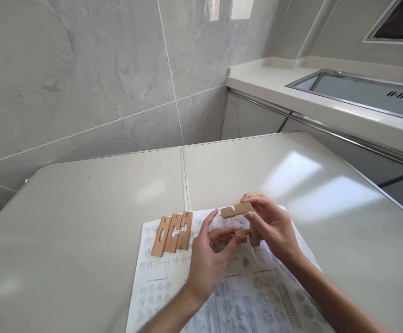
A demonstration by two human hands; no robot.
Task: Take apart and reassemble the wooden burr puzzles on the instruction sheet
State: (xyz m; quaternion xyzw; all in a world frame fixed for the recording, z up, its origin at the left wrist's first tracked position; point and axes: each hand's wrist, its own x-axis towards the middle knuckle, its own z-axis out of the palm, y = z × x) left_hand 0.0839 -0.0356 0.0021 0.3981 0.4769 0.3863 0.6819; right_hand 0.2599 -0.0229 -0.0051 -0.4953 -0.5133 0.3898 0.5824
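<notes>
Grey wall tiles back the pale table [83,222] I watch. On the printed sheet [257,296], 3 numbered wooden strips [174,233] lie side by side, sorted within reach. The left hand [208,263] pinches a small wooden block [241,234]. The right hand [274,226] grips a notched strip [234,211] just above it, over the diagrams for easy comparison.

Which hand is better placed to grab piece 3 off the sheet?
Left, probably. The left hand is nearer the numbered pieces lying on the instruction sheet, on its own side. The right hand is farther off and pinches a notched piece.
</notes>
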